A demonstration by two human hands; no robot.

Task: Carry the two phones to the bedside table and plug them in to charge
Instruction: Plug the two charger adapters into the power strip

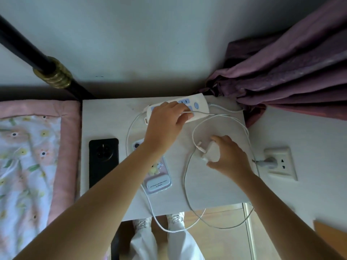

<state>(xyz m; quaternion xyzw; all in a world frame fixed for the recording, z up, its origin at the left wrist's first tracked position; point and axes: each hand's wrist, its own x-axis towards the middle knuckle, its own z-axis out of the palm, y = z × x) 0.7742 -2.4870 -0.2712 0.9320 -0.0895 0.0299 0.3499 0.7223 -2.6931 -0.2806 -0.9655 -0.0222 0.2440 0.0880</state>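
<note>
Two phones lie face down on the white bedside table: a black phone at the left and a phone in a pink case beside it, partly under my left forearm. My left hand presses down on the white power strip at the table's back edge, fingers curled over it. My right hand grips a white charger block lying on the table. White charging cables loop across the table and hang off its front edge.
A bed with a pink floral cover borders the table's left side, with a black bedpost behind. Purple curtains hang at the back right. A wall socket with a grey plug sits to the right. My legs show below.
</note>
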